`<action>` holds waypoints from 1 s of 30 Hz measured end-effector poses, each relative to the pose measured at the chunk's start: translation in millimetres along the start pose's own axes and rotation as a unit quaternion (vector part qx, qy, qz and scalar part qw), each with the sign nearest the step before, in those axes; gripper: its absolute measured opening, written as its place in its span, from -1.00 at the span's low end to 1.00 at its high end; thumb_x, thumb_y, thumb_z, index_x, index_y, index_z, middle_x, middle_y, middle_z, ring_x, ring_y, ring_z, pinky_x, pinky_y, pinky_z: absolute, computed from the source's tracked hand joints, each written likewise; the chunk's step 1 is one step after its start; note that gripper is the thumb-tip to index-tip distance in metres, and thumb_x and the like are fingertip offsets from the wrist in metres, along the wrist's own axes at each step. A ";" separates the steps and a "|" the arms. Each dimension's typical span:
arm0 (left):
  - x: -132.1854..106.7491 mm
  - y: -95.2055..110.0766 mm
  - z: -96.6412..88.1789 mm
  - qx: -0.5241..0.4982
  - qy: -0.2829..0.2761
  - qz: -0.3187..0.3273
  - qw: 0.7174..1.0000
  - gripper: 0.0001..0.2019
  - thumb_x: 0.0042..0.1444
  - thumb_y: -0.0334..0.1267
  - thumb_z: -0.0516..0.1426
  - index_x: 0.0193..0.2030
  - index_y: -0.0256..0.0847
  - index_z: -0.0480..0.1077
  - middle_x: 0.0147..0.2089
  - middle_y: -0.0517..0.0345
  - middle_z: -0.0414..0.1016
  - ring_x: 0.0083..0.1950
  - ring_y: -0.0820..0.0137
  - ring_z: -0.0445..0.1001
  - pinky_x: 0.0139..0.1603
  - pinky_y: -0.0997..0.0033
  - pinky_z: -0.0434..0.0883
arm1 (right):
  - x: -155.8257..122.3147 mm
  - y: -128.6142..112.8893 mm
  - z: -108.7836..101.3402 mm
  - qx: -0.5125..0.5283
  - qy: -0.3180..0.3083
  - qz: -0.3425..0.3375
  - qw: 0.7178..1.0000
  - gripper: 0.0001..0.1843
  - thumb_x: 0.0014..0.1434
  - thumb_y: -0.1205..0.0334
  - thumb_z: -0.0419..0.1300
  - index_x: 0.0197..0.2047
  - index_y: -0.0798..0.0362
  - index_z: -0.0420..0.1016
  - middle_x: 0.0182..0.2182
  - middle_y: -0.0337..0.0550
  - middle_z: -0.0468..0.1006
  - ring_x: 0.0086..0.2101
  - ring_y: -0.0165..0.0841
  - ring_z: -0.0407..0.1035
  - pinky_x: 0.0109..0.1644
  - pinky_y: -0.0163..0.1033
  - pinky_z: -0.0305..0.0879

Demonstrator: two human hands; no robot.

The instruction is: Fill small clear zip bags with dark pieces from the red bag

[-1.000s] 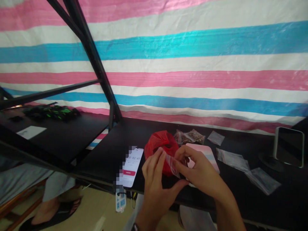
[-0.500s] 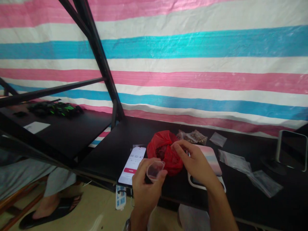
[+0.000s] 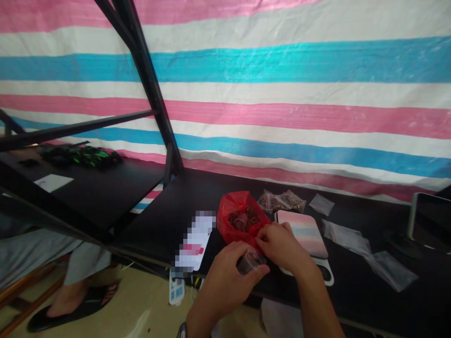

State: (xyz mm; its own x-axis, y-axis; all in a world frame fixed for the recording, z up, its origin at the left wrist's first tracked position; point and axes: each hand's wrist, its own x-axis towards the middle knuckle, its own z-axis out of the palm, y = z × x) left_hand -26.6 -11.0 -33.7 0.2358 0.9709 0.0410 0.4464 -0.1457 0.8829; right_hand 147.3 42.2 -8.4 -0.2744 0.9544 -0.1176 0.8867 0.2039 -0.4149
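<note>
My left hand (image 3: 229, 277) is closed around a small clear plastic cup (image 3: 251, 260), low in front of a red plastic bag (image 3: 225, 220). The bag is open at the top. Many small brownish pieces (image 3: 252, 217) lie inside it, with a small see-through round thing (image 3: 241, 221) among them. With its fingers pinched on the bag's near right edge, my right hand (image 3: 282, 246) hangs over the front of a white digital scale (image 3: 327, 272). A pastel striped plate (image 3: 303, 230) covers the scale's top.
Filled zip bags (image 3: 283, 201) lie behind the scale, and flat clear bags (image 3: 392, 270) to its right. A phone (image 3: 195, 241), partly pixelated, sits left of the red bag. A screen on a stand (image 3: 430, 223) is far right. At left are a black metal post (image 3: 151, 89) and another person's leg (image 3: 88, 263).
My right hand has moved down to the bag's near edge. The bag's mouth is now wider and its contents show. My left hand has shifted right and closer with the cup.
</note>
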 end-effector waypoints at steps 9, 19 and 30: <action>-5.3 1.3 -1.0 -0.003 0.031 0.069 0.997 -0.89 0.16 -0.30 0.35 -0.16 -0.06 0.62 0.32 0.02 0.53 0.27 0.15 0.57 0.30 0.18 0.46 | 20.3 4.5 15.2 0.086 0.160 -0.071 0.981 -0.67 0.18 0.52 0.17 -0.03 0.01 0.47 0.00 -0.08 0.63 0.08 -0.19 0.42 0.23 -0.08 0.11; -7.4 2.6 -6.3 0.045 -0.010 0.038 0.998 -0.93 0.19 -0.19 0.33 -0.21 -0.08 0.59 -0.05 0.06 0.66 -0.07 0.23 0.62 -0.05 0.32 0.51 | -4.0 8.3 -9.6 0.065 0.049 -0.037 0.996 -0.54 0.43 0.17 0.15 -0.55 -0.02 0.45 -0.56 -0.20 0.56 -0.46 -0.30 0.36 -0.20 -0.16 0.13; -13.8 5.2 -13.1 0.050 -0.076 -0.063 0.994 -0.81 0.21 -0.07 0.30 -0.28 -0.13 0.61 -0.28 0.17 0.64 -0.28 0.32 0.52 -0.27 0.41 0.28 | 27.4 -3.2 2.9 -0.009 0.094 -0.020 0.995 -0.83 0.41 0.19 0.25 -0.07 0.08 0.62 0.00 0.07 0.69 0.06 -0.08 0.51 0.12 -0.08 0.20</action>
State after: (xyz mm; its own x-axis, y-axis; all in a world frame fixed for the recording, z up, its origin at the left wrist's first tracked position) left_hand -38.8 -22.7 -23.6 0.2960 0.9442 -0.1444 0.5632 -0.0504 0.8248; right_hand 135.9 67.1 -13.0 -0.2372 0.9688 0.0715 0.8836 0.2458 -0.3986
